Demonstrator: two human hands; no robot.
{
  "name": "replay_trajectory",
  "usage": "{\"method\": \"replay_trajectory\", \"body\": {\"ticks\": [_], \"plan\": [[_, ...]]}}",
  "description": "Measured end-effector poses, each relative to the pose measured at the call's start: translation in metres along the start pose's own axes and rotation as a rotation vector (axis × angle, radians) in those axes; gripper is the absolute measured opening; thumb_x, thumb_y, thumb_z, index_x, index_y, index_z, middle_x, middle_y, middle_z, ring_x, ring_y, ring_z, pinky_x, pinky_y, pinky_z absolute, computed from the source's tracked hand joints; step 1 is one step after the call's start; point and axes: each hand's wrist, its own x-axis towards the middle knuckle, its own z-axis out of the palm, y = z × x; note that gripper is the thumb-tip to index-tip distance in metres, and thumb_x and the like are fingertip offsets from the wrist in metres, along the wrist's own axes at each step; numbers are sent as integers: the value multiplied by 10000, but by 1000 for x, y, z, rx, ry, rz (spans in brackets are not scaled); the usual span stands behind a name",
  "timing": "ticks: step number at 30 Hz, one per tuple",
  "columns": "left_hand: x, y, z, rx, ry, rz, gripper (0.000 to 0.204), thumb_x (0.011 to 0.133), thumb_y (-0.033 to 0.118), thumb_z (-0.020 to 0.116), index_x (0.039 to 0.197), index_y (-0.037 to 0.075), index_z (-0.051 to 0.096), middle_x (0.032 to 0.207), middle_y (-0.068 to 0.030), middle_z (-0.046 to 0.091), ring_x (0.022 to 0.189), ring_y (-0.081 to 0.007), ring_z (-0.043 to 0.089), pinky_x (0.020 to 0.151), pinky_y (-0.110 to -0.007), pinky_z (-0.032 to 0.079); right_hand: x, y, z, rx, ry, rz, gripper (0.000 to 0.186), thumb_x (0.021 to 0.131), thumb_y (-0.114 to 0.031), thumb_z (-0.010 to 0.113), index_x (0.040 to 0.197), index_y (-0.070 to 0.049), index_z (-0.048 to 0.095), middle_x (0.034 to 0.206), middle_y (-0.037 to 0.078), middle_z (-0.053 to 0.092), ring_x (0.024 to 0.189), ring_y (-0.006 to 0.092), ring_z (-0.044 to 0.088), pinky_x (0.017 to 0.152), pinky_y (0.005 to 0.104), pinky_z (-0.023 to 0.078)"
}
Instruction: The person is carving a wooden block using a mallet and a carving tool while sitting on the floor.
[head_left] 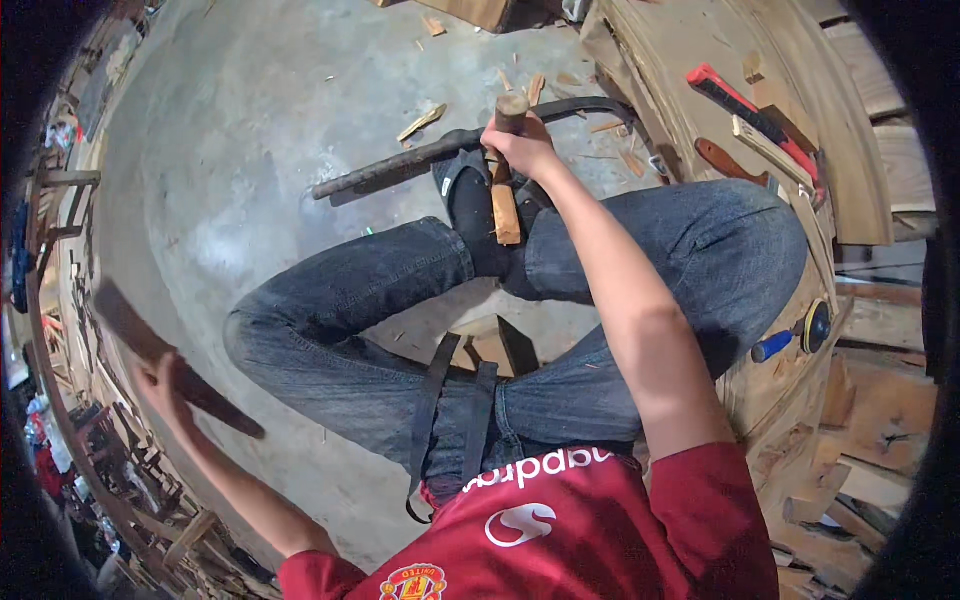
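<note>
In my right hand (522, 148) is a short wooden piece (506, 215), held upright between my feet. Its upper end is round and its lower part is a pale, flat-cut length. My fingers are wrapped around it and hide its middle. Off to the left, my left hand (168, 392) grips a long, dark brown, flat tapered piece (205, 392) near its middle. It slants down toward my left knee, and whether it is a blade or wood I cannot tell. A dark, ridged metal bar (400, 160) with a curved end lies across the floor by my feet.
On the wooden slab at right lie a red-and-black-handled hammer (750, 118), a brown wooden handle (730, 160) and a blue-handled tool (772, 346) beside a round yellow-black disc (816, 326). Wood chips (422, 122) litter the concrete floor. Scrap wood (110, 470) is heaped at far left.
</note>
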Motion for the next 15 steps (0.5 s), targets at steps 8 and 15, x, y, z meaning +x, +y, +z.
{"method": "replay_trajectory", "body": {"ticks": [8,15], "plan": [[-54,278,211,31,-455,204,530,824,76,709,1300,-39,506,1121,-121,641,1019,-198,624,875,-324,496,-4,-6,1,38,-11,-7,314,700,-364,690,744,-53,683,722,126,678,727,261,666,691,375,497],[-94,351,307,-224,-620,673,397,764,217,763,1011,-48,599,808,-196,677,743,-225,666,700,-357,521,-11,-11,2,80,83,-17,181,745,-228,681,693,-57,654,639,25,648,633,126,623,622,309,475]]}}
